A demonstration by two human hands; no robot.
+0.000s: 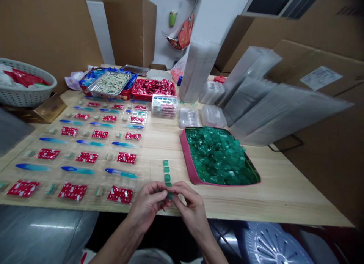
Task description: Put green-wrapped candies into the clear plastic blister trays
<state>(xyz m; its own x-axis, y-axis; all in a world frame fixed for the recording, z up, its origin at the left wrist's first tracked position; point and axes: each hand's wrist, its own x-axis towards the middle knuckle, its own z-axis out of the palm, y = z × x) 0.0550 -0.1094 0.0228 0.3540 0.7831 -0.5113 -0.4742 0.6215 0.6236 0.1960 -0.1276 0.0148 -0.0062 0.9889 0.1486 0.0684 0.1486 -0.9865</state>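
At the front edge of the table, my left hand [147, 204] and my right hand [190, 202] meet with fingertips pinched together. Between them is a small green translucent piece [170, 195], partly covered by the fingers. Just beyond, more small green squares [167, 169] form a single line, seemingly on a thin clear plastic tray [156, 169]. To the right of my hands stands a pink-sided tin [190, 166] heaped with loose green translucent pieces [217, 154]. On the left, clear trays in rows hold red printed packets [120, 194], blue pen-shaped items [121, 173] and small striped blocks [99, 191].
At the back are a red tray of red packets [153, 87], a metal tray of small pale pieces [109, 83] and a stack of filled clear boxes [164, 106]. Tall stacks of clear plastic trays [199, 72] stand back right. A perforated basket [25, 91] sits far left.
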